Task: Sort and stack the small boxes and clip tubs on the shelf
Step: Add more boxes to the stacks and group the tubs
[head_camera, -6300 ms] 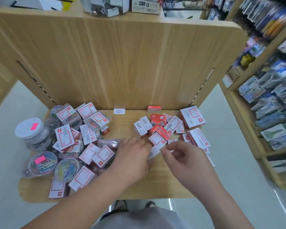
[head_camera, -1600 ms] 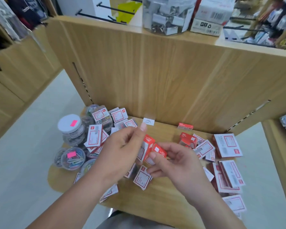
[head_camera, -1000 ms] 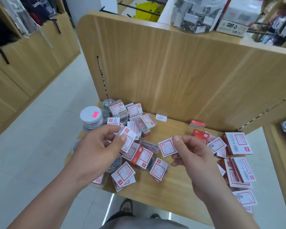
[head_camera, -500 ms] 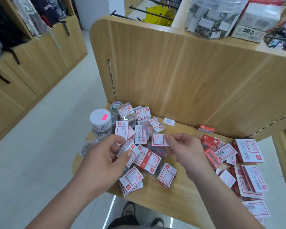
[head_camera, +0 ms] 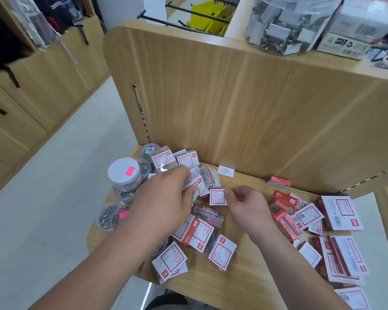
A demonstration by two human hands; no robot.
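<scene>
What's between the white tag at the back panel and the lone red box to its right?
Nothing. Between the tag and the red box, the head view shows only bare shelf.

A white tag (head_camera: 226, 171) at the back of the shelf (head_camera: 251, 276) bears one handwritten mark, like a 9 or a 6; the cardboard box (head_camera: 343, 44) on the ledge above shows a recycling sign among black symbols; the red-framed label on the small box (head_camera: 218, 197) at mid-shelf is too blurred to read, as are those on the boxes around it.
</scene>
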